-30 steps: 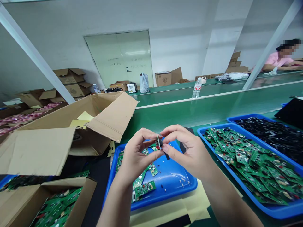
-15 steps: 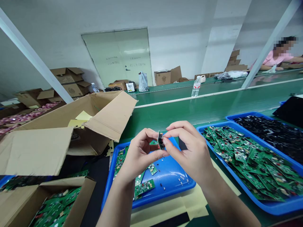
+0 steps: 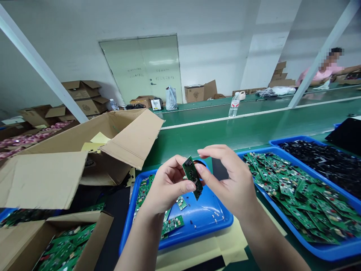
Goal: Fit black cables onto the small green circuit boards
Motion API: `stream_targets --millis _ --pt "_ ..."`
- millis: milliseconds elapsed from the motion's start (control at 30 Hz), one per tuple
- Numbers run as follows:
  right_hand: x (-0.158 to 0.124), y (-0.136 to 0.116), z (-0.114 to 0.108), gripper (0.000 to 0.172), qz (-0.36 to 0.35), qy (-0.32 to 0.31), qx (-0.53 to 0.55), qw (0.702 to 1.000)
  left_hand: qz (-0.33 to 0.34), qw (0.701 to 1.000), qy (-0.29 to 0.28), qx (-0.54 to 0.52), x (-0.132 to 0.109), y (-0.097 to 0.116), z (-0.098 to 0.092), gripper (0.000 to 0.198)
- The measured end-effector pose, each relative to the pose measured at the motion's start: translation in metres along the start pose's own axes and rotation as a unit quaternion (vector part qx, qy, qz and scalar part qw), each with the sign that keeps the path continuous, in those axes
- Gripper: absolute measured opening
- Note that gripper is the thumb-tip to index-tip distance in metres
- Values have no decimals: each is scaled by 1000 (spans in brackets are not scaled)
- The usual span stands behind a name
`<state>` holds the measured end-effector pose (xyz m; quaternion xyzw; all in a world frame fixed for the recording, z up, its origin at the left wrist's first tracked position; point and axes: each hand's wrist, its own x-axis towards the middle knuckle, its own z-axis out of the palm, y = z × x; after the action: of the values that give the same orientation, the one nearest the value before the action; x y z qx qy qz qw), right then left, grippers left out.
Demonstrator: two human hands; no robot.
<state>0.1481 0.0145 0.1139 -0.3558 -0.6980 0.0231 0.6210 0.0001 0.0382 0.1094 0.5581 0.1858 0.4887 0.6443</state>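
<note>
My left hand (image 3: 167,184) pinches a small green circuit board (image 3: 193,177) between thumb and fingers, above the blue tray. The board is tilted, its face with black parts turned partly towards me. My right hand (image 3: 229,175) is close at its right side, thumb tip at or very near the board's edge and index finger lifted apart from the thumb. A thin dark curved piece (image 3: 200,162) shows between that thumb and the board; I cannot tell what it is. In the blue tray (image 3: 208,226) below lie several green boards (image 3: 172,224) and tiny loose parts.
To the right stand a blue tray (image 3: 313,251) heaped with green boards and another (image 3: 306,138) of black parts. Open cardboard boxes (image 3: 42,177) crowd the left. A water bottle (image 3: 234,105) stands on the green bench ledge. A person in pink (image 3: 313,77) sits at far right.
The board has turned from nearly edge-on to show more of its face. My right index finger has lifted away from the board. The person at far right has shifted.
</note>
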Motion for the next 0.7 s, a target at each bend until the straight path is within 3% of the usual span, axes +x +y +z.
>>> stream_targets --millis 300,433,700 --pt "2 1 -2 10 23 -5 15 1000 -21 1000 -8 12 0 -2 2 36" --pt "2 2 -6 12 42 -14 21 999 -18 999 -36 13 2 -5 -2 28" --pt "5 7 -11 15 -68 7 -73 995 -56 996 -72 7 1 -4 -11 25"
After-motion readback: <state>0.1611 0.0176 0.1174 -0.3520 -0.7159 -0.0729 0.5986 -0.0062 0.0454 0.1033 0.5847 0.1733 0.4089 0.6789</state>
